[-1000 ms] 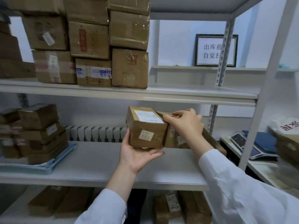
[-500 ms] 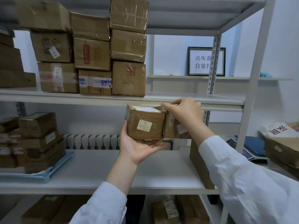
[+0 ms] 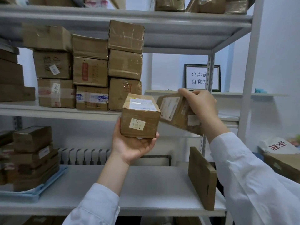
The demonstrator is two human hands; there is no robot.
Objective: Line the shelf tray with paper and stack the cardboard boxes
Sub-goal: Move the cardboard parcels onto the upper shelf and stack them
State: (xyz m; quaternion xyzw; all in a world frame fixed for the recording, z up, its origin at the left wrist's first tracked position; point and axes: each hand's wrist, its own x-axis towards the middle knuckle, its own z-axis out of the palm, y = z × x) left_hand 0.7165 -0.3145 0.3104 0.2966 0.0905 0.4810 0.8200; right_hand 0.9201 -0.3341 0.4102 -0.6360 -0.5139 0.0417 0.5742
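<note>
My left hand (image 3: 132, 146) cups a small brown cardboard box (image 3: 140, 116) from below; the box carries a "181" sticker and a white label on top. My right hand (image 3: 198, 103) grips a second, flatter labelled box (image 3: 174, 112) from above, tilted, just right of the first and apart from it. Both boxes hover at the height of the upper middle shelf (image 3: 65, 112), beside a stack of brown boxes (image 3: 90, 72). At the lower left a light blue tray (image 3: 40, 190) lined with paper holds several stacked boxes (image 3: 32, 153).
A flat cardboard box (image 3: 202, 177) stands on edge at the right of the lower shelf (image 3: 138, 189). White shelf posts (image 3: 248, 95) rise on the right. A framed sign (image 3: 202, 77) leans on the back ledge. More cartons sit at far right (image 3: 284, 164) and on the top shelf.
Both hands have risen with their boxes from the lower shelf to the upper shelf's level. The right-hand box has tilted and separated from the left one.
</note>
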